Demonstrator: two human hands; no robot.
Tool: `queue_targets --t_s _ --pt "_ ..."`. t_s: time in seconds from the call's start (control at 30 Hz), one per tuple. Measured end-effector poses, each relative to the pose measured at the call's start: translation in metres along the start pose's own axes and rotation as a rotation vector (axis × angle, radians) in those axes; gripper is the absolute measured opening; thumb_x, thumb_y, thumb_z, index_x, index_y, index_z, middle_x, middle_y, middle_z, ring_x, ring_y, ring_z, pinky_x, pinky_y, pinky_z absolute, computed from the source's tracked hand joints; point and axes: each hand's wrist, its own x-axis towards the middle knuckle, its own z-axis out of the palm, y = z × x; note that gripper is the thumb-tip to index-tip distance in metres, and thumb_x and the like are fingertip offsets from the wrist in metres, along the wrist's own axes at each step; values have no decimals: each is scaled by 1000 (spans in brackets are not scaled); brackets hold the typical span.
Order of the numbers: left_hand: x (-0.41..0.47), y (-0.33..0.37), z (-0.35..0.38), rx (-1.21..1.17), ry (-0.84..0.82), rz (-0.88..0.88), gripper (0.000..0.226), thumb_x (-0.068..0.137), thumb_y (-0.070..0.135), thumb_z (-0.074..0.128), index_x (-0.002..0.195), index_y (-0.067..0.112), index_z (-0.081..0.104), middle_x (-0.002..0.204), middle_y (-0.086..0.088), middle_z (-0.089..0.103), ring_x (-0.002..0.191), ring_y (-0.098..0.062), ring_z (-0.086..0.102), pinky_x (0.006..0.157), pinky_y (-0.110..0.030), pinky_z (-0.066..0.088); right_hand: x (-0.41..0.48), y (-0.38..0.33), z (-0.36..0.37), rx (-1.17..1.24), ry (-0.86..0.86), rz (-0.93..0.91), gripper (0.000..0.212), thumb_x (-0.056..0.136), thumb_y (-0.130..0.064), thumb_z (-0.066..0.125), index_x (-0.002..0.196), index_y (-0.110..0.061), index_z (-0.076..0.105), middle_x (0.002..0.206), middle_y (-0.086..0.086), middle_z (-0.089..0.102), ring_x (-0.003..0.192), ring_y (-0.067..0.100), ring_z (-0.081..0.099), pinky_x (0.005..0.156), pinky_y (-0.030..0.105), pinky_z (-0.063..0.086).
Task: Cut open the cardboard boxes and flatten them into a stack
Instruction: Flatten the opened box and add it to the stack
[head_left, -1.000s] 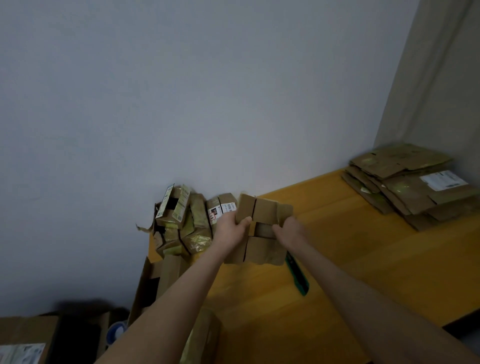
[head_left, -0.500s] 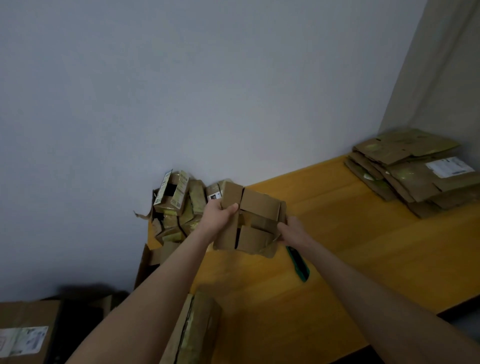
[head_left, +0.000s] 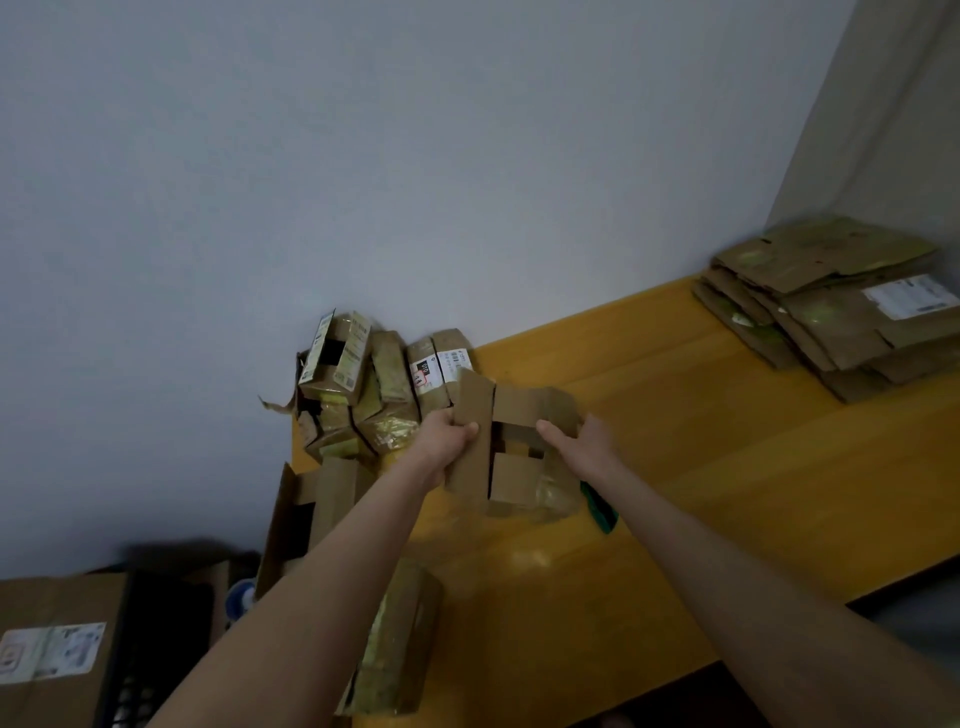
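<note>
A small brown cardboard box (head_left: 511, 470), cut open with its flaps spread, is held above the yellow wooden table (head_left: 727, 467). My left hand (head_left: 447, 436) grips its left flap, thumb over the front. My right hand (head_left: 582, 441) holds the right side, thumb on the front and fingers hidden behind the card. A stack of flattened boxes (head_left: 841, 306) lies at the table's far right corner. A heap of uncut small boxes (head_left: 374, 395) is piled against the wall at the table's left end.
A green utility knife (head_left: 600, 512) lies on the table just right of the held box. Another taped box (head_left: 400, 644) lies near the front edge. Open cartons (head_left: 306, 514) and a labelled box (head_left: 52, 649) stand left of the table, lower down.
The opened box has been turned and spread wider between my hands, and my right hand shifted up onto its right flap. The camera has tilted slightly.
</note>
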Motion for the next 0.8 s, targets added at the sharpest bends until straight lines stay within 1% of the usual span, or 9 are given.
queue_targets --t_s 0.1,0.2,0.23,0.3,0.37,0.47,0.57,0.67,0.8 --pt "4 -23 5 -274 83 -115 21 99 3 48 118 7 55 108 -13 62 96 -27 58 86 -44 50 0 4 0 48 -49 32 76 87 -48 64 144 -9 33 142 9 43 125 29 47 86 35 46" --pt "6 -47 12 -247 101 -209 26 95 -2 50 121 -1 51 108 -17 63 82 -26 61 61 -33 55 0 17 1 -11 -137 120 60 90 -29 64 140 -9 38 134 12 49 116 30 52 75 36 51" --pt "6 -51 12 -180 120 -223 31 94 -1 52 125 -2 49 112 -18 62 85 -27 62 61 -33 56 0 24 2 -14 -155 131 57 91 -25 64 140 -8 39 133 12 50 116 31 52 82 40 52" --pt "10 -57 9 90 214 -204 52 93 9 58 139 2 36 131 -20 51 109 -32 57 83 -39 54 0 35 6 18 -159 144 59 89 -20 66 140 -6 39 129 12 52 112 31 54 87 40 50" --pt "16 -56 2 455 303 -74 72 92 19 62 150 8 21 147 -18 35 130 -34 43 101 -43 44 -2 42 9 25 -133 171 55 89 -17 65 137 -2 41 112 12 55 93 28 56 72 34 48" --pt "28 -45 5 773 240 176 67 93 21 58 150 13 25 153 -14 29 136 -30 39 106 -41 40 -4 51 16 64 -88 290 44 91 -22 62 125 0 47 82 8 51 61 19 50 49 27 41" --pt "50 -39 16 790 132 206 65 97 32 54 151 14 24 153 -14 30 136 -31 38 108 -43 36 -3 61 29 139 -139 375 48 91 -36 61 121 -3 45 93 14 59 70 25 59 58 30 47" --pt "72 -45 25 745 16 133 76 97 50 44 155 18 7 158 -16 21 141 -36 30 112 -50 32 3 69 41 76 -115 348 59 92 -44 57 128 2 49 114 18 61 91 27 61 69 35 49" --pt "83 -61 23 822 -4 58 79 96 60 35 154 15 7 151 -20 35 134 -38 40 107 -45 35 18 64 41 30 -35 204 41 97 -33 50 130 -9 54 122 10 60 101 25 58 86 38 50"
